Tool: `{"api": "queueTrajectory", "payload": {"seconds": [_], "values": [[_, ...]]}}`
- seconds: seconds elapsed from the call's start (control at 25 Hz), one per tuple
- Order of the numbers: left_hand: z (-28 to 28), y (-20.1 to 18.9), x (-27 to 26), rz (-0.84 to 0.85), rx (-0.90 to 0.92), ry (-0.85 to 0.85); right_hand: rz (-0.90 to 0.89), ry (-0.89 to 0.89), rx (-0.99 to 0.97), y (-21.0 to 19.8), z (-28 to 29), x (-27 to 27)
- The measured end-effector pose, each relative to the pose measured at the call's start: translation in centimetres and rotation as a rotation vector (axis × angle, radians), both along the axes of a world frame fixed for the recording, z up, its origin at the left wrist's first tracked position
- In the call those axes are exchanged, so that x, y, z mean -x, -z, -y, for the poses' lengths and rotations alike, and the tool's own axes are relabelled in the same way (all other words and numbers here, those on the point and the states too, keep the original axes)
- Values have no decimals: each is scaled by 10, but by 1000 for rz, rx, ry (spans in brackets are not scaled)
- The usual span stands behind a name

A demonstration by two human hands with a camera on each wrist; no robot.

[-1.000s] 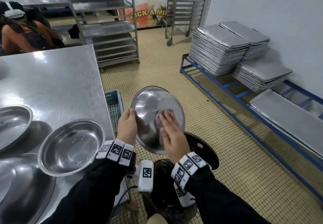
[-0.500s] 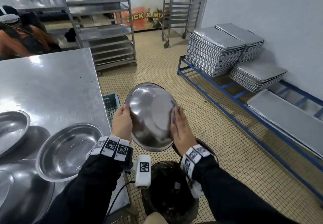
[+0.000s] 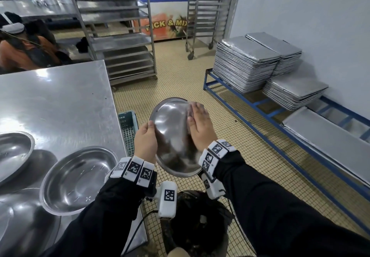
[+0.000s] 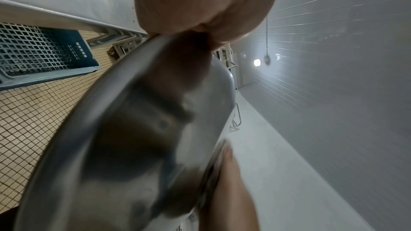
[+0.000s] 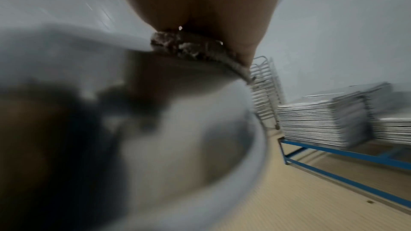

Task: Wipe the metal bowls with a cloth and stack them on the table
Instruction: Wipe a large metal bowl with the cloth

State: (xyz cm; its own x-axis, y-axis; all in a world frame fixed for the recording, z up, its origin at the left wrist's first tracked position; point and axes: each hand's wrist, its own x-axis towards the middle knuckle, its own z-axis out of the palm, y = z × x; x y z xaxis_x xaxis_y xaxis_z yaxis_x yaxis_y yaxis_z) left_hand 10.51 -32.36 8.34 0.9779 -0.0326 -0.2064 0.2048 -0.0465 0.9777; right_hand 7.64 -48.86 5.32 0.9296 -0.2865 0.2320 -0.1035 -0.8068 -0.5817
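Wiping step in hand: bowl held off the surface, cloth on its outer face.

The left hand (image 3: 145,141) grips the rim of the tilted bowl (image 3: 172,136) over the tiled floor (image 3: 230,146), above a dark bin (image 3: 200,226), just beside the surface (image 3: 56,100). The right hand (image 3: 200,128), fingers flat and extended, presses the cloth (image 5: 191,48) against the bowl's underside near the far rim. Other bowls (image 3: 78,178) sit upright on the surface, unstacked. Judgement: wiping of this bowl is mid-course; next calls for finishing the pass, then carrying the bowl left and nesting it into one on the surface.
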Motion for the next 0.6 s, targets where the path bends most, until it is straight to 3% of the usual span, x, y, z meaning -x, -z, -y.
{"api": "queueTrajectory", "payload": {"seconds": [0.12,0.32,0.44,0.6], "values": [[-2,1,-2,-8,24,-15,-22,25,-149,15,25,28],[-2,7,-2,-34,-4,-44,43,-50,20,57,-12,82],[-2,10,-1,-5,-36,-49,116,-85,155,49,-38,70],[-4,12,2,32,-59,13,132,-18,162,23,-35,32]]}}
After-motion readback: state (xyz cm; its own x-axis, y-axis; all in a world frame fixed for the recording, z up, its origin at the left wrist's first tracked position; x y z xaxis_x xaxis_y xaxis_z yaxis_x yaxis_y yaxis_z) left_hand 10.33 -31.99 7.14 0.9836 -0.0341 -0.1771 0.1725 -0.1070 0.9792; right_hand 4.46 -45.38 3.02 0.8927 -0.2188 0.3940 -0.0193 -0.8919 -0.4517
